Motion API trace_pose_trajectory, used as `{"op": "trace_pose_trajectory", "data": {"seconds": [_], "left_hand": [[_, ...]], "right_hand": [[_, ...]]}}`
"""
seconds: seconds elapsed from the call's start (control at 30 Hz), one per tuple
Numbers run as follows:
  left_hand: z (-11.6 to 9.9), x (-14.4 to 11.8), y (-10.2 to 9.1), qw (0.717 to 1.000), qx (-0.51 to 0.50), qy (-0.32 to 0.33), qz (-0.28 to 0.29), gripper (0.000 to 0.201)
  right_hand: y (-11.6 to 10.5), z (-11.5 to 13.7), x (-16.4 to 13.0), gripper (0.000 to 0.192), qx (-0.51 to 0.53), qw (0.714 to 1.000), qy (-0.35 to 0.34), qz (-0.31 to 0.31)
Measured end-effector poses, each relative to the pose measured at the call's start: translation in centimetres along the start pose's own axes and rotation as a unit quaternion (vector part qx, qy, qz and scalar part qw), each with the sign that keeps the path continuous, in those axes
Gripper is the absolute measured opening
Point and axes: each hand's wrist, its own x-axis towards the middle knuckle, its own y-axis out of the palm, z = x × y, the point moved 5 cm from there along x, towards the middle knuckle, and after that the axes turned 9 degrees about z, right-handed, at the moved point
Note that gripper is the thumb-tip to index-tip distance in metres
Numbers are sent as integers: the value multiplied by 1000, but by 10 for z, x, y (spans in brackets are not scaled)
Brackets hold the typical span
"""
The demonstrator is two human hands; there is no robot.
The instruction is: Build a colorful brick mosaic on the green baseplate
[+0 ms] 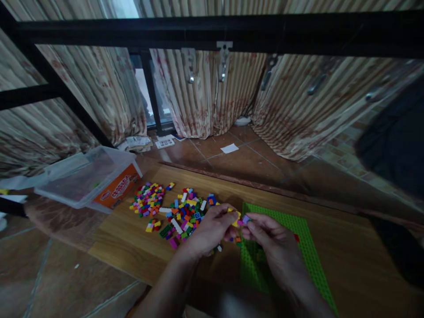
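My left hand (212,229) pinches a small yellow brick (236,216) between thumb and fingers. My right hand (271,240) meets it, holding a small lilac brick (245,219) against the yellow one. Both hands hover above the near left part of a green baseplate (304,238) lying on a low wooden board (132,247). Left of the hands, a pile of many-coloured small bricks (172,210) is spread on the board. A red brick (296,238) sits on the plate beside my right hand.
A clear plastic tub with an orange label (89,179) lies tilted at the board's left corner. Striped curtains (205,97) and a black metal frame (218,33) stand behind. Papers (165,142) lie on the tiled floor. A dark shape (394,145) fills the right edge.
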Motion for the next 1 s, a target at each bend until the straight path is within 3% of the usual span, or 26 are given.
{"op": "trace_pose_trajectory", "data": {"seconds": [0.13,0.27,0.43,0.57,0.73,0.9,1.0], "left_hand": [[7,2,6,998,-4,-10,56,27],[7,2,6,996,47,-18,70,25],[6,0,7,993,85,3,81,17],[13,-1,4,998,8,-2,55,20],[13,-4,-3,992,-125,-11,18,35],[4,-3,-4,987,-162,12,20,38],[2,-3,-2,990,-143,17,2,33]], "right_hand": [[-4,6,1,38,-78,997,13,-23],[-11,8,4,43,-127,989,58,-47],[-15,-2,6,43,-124,990,64,-35],[-12,-16,4,41,-51,996,60,-35],[12,-13,3,31,138,990,31,5],[27,-8,5,28,256,963,81,34],[32,-6,3,28,253,963,77,57]]}}
